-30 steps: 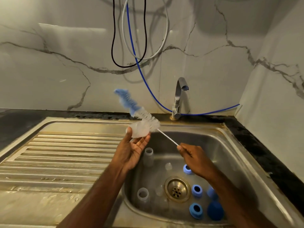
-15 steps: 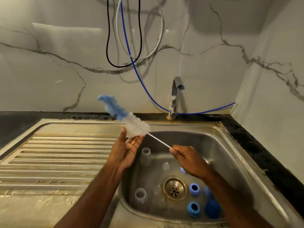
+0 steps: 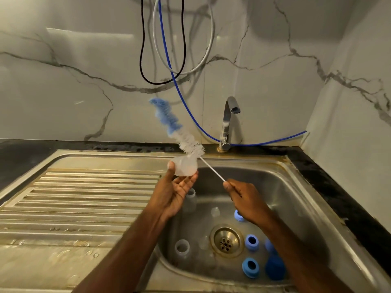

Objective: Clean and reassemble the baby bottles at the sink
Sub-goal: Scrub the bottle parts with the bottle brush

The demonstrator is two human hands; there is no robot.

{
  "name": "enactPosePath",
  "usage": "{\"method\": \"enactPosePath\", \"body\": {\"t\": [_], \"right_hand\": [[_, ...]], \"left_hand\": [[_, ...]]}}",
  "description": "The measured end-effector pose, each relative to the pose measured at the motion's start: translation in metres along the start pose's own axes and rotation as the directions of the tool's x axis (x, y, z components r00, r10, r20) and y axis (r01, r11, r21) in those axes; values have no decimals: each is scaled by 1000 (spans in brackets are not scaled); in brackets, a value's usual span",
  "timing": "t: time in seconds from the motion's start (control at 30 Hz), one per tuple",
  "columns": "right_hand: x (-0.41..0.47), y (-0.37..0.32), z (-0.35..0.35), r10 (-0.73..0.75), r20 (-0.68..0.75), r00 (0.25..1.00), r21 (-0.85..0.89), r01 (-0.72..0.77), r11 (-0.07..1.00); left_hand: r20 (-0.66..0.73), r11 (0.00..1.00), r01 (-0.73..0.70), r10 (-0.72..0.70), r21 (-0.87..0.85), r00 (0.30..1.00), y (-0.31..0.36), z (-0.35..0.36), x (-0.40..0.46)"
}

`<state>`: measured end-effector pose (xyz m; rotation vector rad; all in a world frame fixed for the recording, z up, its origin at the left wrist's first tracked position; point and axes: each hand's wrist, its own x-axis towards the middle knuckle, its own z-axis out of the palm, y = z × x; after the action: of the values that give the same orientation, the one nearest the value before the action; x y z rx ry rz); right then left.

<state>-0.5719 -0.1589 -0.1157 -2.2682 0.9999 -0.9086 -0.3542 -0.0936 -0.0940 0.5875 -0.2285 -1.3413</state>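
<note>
Both hands grip: left [image 3: 176,193] the clear cap [image 3: 185,166], right [image 3: 246,200] the brush [image 3: 179,134], angled up-left.

At frame centre, the left hand [image 3: 176,192] is raised palm-up, fingers curled in a grip; the right hand [image 3: 246,200] is closed in a pinch.

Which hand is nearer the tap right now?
Right. The right hand holds the brush handle below the tap; the left hand is farther left.
</note>
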Motion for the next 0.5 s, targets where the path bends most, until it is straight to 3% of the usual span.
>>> {"method": "enactPosePath", "body": {"t": [0.2,0.4,0.5], "right_hand": [[-2,12,-12,43,57,997,-31,-42,999],[-1,3,4,-18,-3,1000,46,18,999],[-4,10,-2,-33,33,999,6,33,999]], "left_hand": [[2,993,-55,55,-101,998,14,-3,1],[-35,999,-38,37,-30,999,0,1,3],[-49,999,-30,28,-29,998,7,-7,6]]}}
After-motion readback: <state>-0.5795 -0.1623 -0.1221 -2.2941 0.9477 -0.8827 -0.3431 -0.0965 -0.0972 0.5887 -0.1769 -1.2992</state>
